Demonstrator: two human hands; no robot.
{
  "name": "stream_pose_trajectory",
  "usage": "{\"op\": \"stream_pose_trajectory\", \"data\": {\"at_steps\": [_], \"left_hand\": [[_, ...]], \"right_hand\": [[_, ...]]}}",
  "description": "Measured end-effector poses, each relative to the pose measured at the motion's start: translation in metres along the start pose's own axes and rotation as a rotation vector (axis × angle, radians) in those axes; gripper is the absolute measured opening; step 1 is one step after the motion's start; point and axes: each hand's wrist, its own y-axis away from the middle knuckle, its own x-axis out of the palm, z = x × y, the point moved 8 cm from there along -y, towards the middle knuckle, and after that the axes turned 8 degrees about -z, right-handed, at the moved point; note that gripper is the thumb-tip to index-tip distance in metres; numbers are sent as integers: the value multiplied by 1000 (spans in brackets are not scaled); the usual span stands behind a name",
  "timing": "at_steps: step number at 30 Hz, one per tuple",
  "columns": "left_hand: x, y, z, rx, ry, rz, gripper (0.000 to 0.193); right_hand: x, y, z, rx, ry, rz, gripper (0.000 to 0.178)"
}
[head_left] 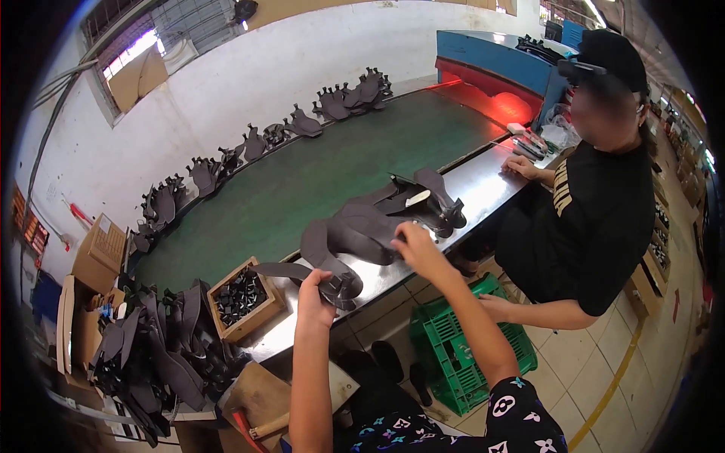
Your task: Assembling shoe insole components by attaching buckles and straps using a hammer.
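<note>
My left hand (pixel 314 300) is closed around the heel end of a dark grey shoe sole (pixel 285 270), at the near edge of the metal ledge. My right hand (pixel 416 246) has its fingers bent together in a pinch, beside the curved edge of another dark shoe sole (pixel 370 235). What those fingertips hold, if anything, is too small to make out. More dark soles (pixel 432 185) with black heels overlap on the ledge just beyond both hands.
A green conveyor belt (pixel 264 192) runs behind the ledge, heeled soles (pixel 204 175) lining its far side. To the left are a wooden box (pixel 260 317) of small black parts and heaped soles (pixel 177 347). A co-worker (pixel 589 204) stands at right, near a green crate (pixel 438 355).
</note>
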Motion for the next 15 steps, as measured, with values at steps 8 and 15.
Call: {"op": "stream_pose_trajectory", "data": {"at_steps": [8,15], "left_hand": [[-17,2,-4,68,-7,-48,11],[-28,12,-60,835,-606,-208,58]], "right_hand": [[95,37,45,132,-359,415,24],[-23,-4,-36,119,554,-282,19]]}}
